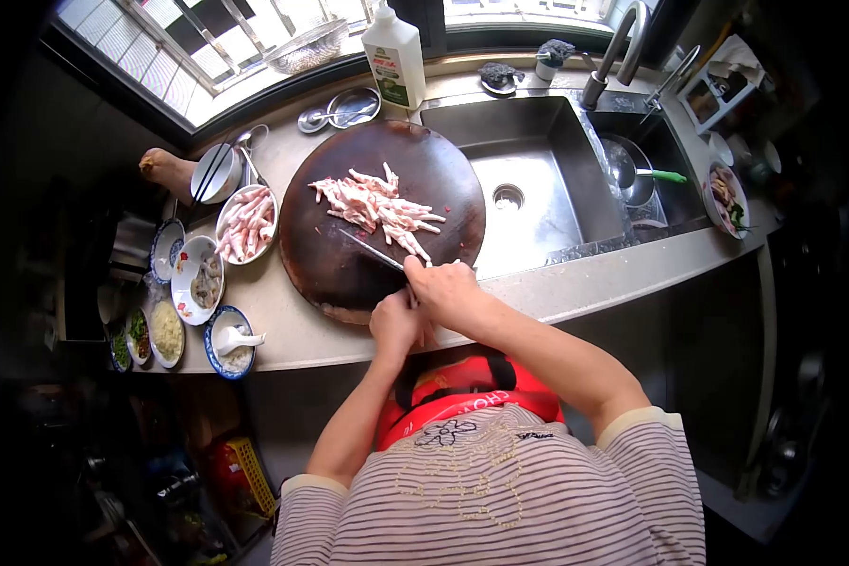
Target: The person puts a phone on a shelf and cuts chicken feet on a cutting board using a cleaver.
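A heap of pale chicken feet (377, 203) lies on the round dark chopping board (316, 259). My right hand (448, 291) is closed around the handle of a knife (375, 250), its narrow blade slanting up and left over the board's near part. Close against it, my left hand (396, 325) is closed at the board's near edge. A pinkish piece, apparently a chicken foot (426, 333), shows between and below the hands; most of it is hidden by the fingers. More chicken feet fill a white bowl (221, 226) to the left of the board.
Left of the board are a floral bowl (187, 307), a blue-rimmed bowl with a white spoon (241, 340) and a plate of minced garlic (167, 332). A white bottle (396, 58) stands behind. Right is a steel sink (528, 222) with a tap (618, 57).
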`<state>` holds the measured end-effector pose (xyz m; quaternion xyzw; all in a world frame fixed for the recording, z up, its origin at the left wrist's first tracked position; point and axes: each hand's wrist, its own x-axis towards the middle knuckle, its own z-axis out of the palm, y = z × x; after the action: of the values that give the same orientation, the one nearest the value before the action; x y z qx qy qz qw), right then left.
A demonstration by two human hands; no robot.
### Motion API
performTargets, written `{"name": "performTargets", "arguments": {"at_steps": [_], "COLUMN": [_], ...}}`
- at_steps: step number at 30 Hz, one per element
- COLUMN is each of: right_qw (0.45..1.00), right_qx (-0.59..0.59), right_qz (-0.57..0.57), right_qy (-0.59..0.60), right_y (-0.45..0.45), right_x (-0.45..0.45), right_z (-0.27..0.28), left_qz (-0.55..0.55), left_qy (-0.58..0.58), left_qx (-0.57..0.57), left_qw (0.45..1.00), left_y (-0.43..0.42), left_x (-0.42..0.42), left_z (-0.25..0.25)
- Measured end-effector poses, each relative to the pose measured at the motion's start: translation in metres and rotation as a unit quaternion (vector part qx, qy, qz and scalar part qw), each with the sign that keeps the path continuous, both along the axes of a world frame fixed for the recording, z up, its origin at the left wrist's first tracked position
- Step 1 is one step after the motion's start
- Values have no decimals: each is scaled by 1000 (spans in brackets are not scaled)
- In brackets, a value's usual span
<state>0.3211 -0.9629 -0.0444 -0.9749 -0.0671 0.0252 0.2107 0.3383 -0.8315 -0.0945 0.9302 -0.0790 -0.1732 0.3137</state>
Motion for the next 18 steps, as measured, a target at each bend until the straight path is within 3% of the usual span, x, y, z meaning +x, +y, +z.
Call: {"name": "performTargets", "arguments": {"at_steps": [1, 2, 4, 6, 9, 10, 12, 15, 16, 18], "right_qw": [1000, 1000, 999, 999, 994, 990, 977, 971, 960, 888], "right_qx": [8, 14, 26, 54, 102, 121, 149, 124, 164, 350], "right_qz": [4, -3, -17, -4, -43, -77, -146, -204, -225, -271], "right_qy": [-5, -10, -15, 2, 3, -11, -39, -27, 32, 127], "right_y": [-5, -7, -12, -20, -36, -40, -56, -89, -99, -111], "right_x": [-2, -2, 3, 6, 5, 4, 8, 27, 33, 39], "right_z": [0, -4, -14, -16, 1, 10, 23, 20, 19, 4], "left_qz": [55, 109, 164, 177, 154, 57, 45, 26, 20, 3], "left_qy": [130, 254, 235, 215, 60, -175, -165, -208, -197, -176], "left_qx": [-175, -341, -442, -460, -265, -136, -91, -72, -63, -45], "left_qw": [974, 899, 850, 843, 950, 973, 981, 975, 978, 983], "left_y": [7, 20, 40, 33, 6, -9, -38, -49, -49, -51], "left_x": [4, 11, 21, 19, 11, 5, -1, 7, 12, 22], "left_z": [-2, -2, 10, 38, -10, -3, 18, -1, 0, 1]}}
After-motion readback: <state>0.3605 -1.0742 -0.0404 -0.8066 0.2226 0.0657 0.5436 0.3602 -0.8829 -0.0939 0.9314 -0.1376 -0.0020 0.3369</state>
